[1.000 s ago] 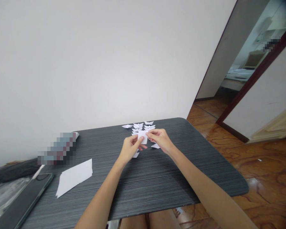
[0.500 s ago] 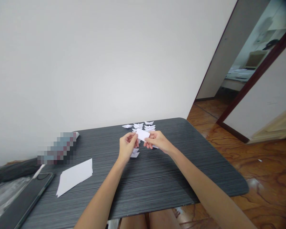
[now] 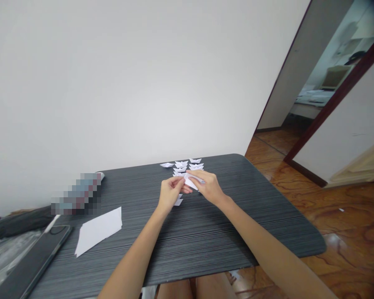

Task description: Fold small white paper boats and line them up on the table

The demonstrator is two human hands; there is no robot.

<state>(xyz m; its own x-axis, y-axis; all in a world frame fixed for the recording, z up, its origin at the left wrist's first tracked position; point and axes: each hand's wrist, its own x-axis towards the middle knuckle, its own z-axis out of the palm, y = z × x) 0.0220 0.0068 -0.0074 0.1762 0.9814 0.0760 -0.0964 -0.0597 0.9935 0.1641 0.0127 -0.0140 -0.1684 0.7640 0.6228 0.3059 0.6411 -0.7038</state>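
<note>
A small folded piece of white paper (image 3: 190, 182) is held up over the dark table between both my hands. My left hand (image 3: 171, 192) pinches its left edge between thumb and fingers. From the right, my right hand (image 3: 208, 187) grips the other side, with the thumb below and the fingers over the top, covering part of the folds. Behind and beneath the hands stand several white paper boats (image 3: 181, 165) in rough rows. Some of them are partly hidden by my hands.
A stack of white paper sheets (image 3: 99, 231) lies on the table (image 3: 180, 249) at left. Beyond it are a blurred-out object (image 3: 77, 194) and a long dark flat object (image 3: 34, 261) along the left edge. A white wall (image 3: 162, 83) rises behind the table.
The paper has turned from lying flat-faced to being tilted, with a fold showing. My right hand has moved its fingers over the top of it. Both hands have shifted slightly right.
</note>
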